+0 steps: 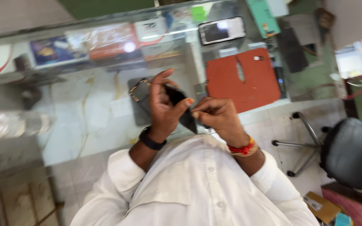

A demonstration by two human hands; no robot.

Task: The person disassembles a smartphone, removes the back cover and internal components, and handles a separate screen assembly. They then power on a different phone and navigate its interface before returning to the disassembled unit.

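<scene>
**Dark phone held in 2 hands above a glass counter**

Much of the frame is motion-blurred. The dark phone (180, 104) is mostly covered by fingers and palm, so only its upper corner and a lower edge show; which face is up cannot be told. A second dark, flat thing with a metal-edged corner (138, 94) lies just behind the left hand (162, 106), half hidden, and its kind is unclear.

The left hand is curled around the phone, thumb pressed across its front, fingers wrapped behind. The right hand (216, 115) is bunched at the phone's lower right edge, fingertips pinched tight together against it; whether they nip something small cannot be made out.

The phone sits above the glass counter (84, 113), near its front edge. Inside the counter, under the glass, are coloured boxes (105, 39), smeared by blur. On top lie a red mat (252, 86) and a phone with a lit screen (222, 30). A black chair (352, 152) is cut off at the right.
</scene>
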